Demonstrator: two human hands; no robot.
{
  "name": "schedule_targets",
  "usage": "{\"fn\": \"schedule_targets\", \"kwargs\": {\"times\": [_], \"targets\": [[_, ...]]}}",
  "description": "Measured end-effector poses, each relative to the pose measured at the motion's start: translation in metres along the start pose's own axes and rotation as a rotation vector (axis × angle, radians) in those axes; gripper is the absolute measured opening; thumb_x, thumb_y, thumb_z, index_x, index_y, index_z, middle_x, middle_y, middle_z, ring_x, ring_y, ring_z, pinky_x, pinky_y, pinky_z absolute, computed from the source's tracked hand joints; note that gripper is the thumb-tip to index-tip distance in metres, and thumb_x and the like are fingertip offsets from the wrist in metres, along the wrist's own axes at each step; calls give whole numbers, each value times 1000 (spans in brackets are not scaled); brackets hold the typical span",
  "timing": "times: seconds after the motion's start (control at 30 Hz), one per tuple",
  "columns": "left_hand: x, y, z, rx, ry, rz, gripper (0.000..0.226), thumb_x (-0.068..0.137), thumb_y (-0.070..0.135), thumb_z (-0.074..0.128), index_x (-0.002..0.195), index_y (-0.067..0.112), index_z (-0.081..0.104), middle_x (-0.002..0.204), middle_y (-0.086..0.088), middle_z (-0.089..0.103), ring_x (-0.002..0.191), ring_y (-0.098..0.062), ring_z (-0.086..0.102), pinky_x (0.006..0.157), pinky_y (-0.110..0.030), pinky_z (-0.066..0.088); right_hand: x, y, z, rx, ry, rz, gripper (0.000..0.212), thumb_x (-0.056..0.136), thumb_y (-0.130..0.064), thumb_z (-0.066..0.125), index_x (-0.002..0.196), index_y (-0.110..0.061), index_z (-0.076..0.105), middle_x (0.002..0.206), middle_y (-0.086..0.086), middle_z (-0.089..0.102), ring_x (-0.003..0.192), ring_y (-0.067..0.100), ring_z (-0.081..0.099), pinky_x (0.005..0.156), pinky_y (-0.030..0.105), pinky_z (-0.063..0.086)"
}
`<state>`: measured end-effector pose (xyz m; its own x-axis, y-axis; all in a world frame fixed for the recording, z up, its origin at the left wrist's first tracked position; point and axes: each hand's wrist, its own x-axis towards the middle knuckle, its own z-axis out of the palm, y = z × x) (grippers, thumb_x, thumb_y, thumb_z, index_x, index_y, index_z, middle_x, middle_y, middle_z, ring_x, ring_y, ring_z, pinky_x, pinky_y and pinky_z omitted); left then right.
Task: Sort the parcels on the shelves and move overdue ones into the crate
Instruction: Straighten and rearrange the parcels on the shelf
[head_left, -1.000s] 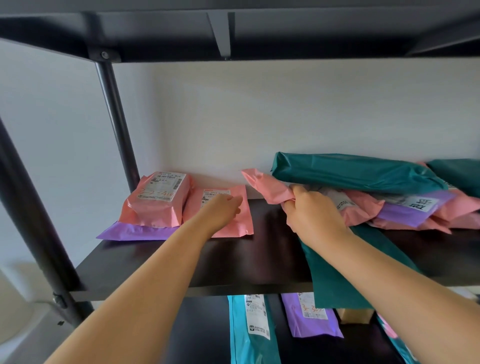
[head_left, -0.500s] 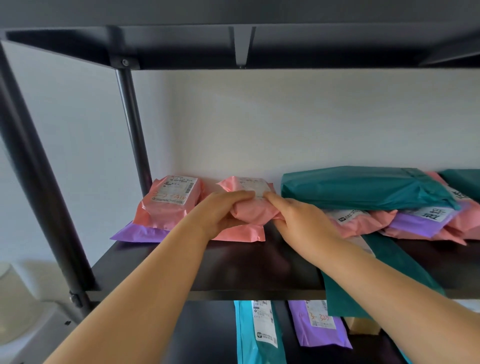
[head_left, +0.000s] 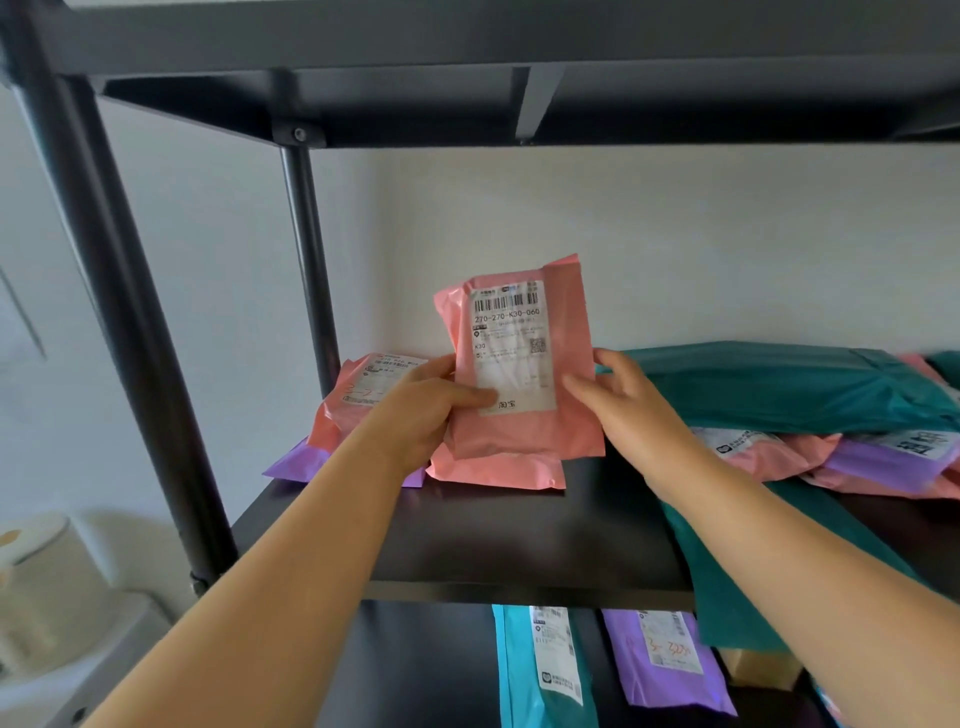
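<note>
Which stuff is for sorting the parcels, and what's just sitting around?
For the job: pink parcel held by left hand and right hand; teal parcel; shelf; purple parcel below.
Just lying about: white container, bottom left.

The pink parcel (head_left: 519, 431) you hold is thin plastic film w/ a soft sheen, creased. Its 1 label (head_left: 511, 348) is matt white paper. Teal parcel (head_left: 779, 384): glossier plastic, wrinkled. Shelf board (head_left: 493, 540): smooth, dark, semi-gloss. Post (head_left: 130, 312): matt black, prob. metal.
</note>
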<state>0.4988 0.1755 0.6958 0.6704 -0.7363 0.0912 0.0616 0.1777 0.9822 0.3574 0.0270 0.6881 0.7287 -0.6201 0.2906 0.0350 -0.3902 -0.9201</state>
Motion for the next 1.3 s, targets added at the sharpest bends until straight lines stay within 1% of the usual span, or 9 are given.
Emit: {"fn": "schedule_targets", "kwargs": {"times": [0.1,0.2,0.37,0.83,0.93,1.07,1.2,1.23,1.3], "targets": [[-1,-1,2,60,-18,25,43,81,-15,63,120,3,62,115,-14,71,106,-31,68,93,-44,55,-3,-1,3,144,-94,48,46,83,-40,75,124,-26,59,110,-7,72,97,9,71,89,34,56],[-1,-3,3,97,-23,39,41,80,-14,65,115,8,64,113,-12,72,104,-31,69,92,-46,55,-2,3,6,120,-80,39,39,81,-30,79,117,-26,64,106,-9,74,98,11,71,93,41,56],[-1,-6,2,115,0,45,45,78,-14,67,118,7,63,110,-10,73,102,-29,70,90,-43,56,-4,3,6,62,-61,22,32,81,-22,79,111,-21,69,101,-8,76,92,12,73,91,42,56],[-3,-4,9,208,115,55,42,79,-6,71,118,5,63,110,-10,73,98,-29,71,89,-49,57,0,0,14,57,-55,28,38,80,-12,79,115,-20,67,103,-7,74,91,12,72,84,38,59],[-3,-4,6,373,148,89,40,81,6,74,119,9,64,107,-4,73,95,-24,71,91,-45,56,5,0,18,99,-54,68,39,80,-9,78,116,-18,66,105,-4,74,93,16,72,85,40,59],[0,1,-4,655,299,190,43,91,18,62,133,16,55,116,4,65,103,-17,63,94,-36,50,14,-1,27,150,-36,133,34,82,-5,75,113,-16,66,104,-1,74,92,18,71,80,35,59],[5,-5,-31,1115,384,342,25,93,13,50,105,22,70,108,5,69,98,-17,62,84,-30,48,30,5,38,150,-52,268,26,82,-3,74,105,-15,67,97,2,74,84,20,72,68,32,58],[6,-8,-39,1214,365,351,24,93,15,48,100,23,70,108,4,69,101,-19,62,85,-32,49,34,8,41,145,-57,300,26,82,-2,74,105,-13,68,97,4,74,84,21,72,72,34,59],[6,-15,-48,1338,322,277,27,95,21,44,105,22,69,113,1,67,107,-22,60,91,-35,48,43,15,49,130,-71,353,29,80,0,74,107,-10,69,98,8,75,86,26,73,83,41,59]]}}
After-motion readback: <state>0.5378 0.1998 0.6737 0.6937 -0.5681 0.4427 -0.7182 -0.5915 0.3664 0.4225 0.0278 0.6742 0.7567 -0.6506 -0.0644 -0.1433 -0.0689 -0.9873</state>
